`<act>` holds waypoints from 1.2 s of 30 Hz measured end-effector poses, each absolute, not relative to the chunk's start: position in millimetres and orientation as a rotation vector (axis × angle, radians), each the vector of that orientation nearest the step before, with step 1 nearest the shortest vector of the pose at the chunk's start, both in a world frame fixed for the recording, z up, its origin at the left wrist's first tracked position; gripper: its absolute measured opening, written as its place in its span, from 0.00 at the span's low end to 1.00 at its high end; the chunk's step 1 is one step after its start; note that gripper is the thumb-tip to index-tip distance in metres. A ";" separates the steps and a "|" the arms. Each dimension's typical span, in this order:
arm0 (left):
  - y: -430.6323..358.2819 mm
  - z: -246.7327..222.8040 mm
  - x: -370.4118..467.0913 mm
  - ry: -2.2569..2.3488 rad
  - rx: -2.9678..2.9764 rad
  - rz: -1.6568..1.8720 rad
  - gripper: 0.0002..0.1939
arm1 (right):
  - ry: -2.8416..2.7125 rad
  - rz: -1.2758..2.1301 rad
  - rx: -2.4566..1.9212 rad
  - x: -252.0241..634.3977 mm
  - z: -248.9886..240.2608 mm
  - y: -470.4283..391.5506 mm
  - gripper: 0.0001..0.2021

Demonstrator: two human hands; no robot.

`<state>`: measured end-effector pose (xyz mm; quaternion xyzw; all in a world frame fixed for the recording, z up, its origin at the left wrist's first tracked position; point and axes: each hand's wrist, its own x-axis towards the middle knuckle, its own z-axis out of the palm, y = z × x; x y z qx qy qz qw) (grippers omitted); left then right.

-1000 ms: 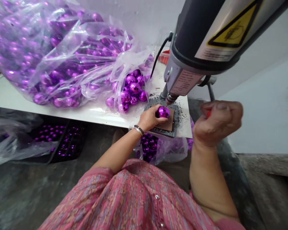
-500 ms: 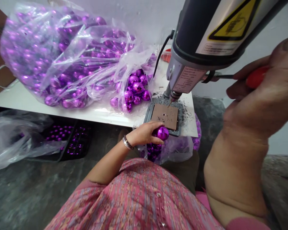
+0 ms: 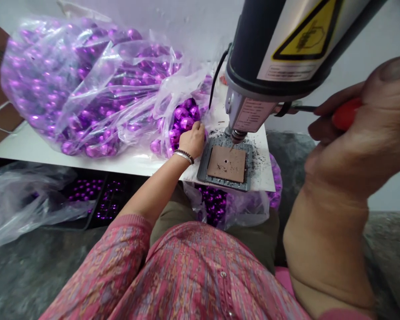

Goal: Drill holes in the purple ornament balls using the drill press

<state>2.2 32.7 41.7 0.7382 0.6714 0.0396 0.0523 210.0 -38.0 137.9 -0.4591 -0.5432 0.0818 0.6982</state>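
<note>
My left hand (image 3: pixel 192 141) reaches into the mouth of a large clear plastic bag (image 3: pixel 126 84), against shiny purple faceted balls (image 3: pixel 186 122). Its fingers look curled and partly hidden, so what they hold, if anything, does not show. High on the right, my right hand (image 3: pixel 370 115) is closed around the red knob (image 3: pixel 346 113) of the drill press lever. The drill press (image 3: pixel 253 98) has its thin bit raised over a brown square board (image 3: pixel 226 163) with a small hole, lying on the grey metal base (image 3: pixel 203 171).
Dark shavings lie around the base on the white table (image 3: pixel 136 163). Below the table's front edge, an open plastic bag (image 3: pixel 246 209) holds more purple balls. Black trays (image 3: pixel 86 195) with purple pieces stand lower left, beside crumpled plastic (image 3: pixel 16 204). A black cable (image 3: pixel 216 75) hangs behind the drill.
My left hand held a purple ball in front of the drill base; that ball is out of the hand. The hand has moved up and left to the balls in the large bag.
</note>
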 end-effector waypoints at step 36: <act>-34.5 16.1 8.2 0.930 0.294 1.006 0.14 | -1.201 0.238 -1.017 205.2 139.9 -39.3 0.22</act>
